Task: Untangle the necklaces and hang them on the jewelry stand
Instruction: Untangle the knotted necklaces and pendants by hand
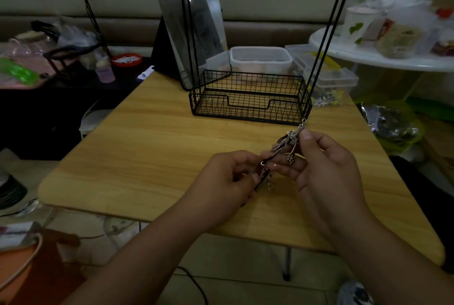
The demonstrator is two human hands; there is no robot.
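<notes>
A knot of black cord necklaces with small silver charms (289,143) hangs between my hands above the wooden table (152,147). My left hand (226,181) pinches the lower end of the cords. My right hand (324,164) pinches the upper part near the charms. Two black cords (326,34) rise from the knot up and to the right, out of the frame's top. The jewelry stand (248,98) is a black wire basket base at the table's far side, with black uprights (186,22) and hooks along the top edge of the view.
Clear plastic boxes (260,58) stand behind the basket, with a mirror (196,22) leaning at its left. A round white table (368,58) full of items is at the right. Cluttered shelves lie at the left, cables on the floor.
</notes>
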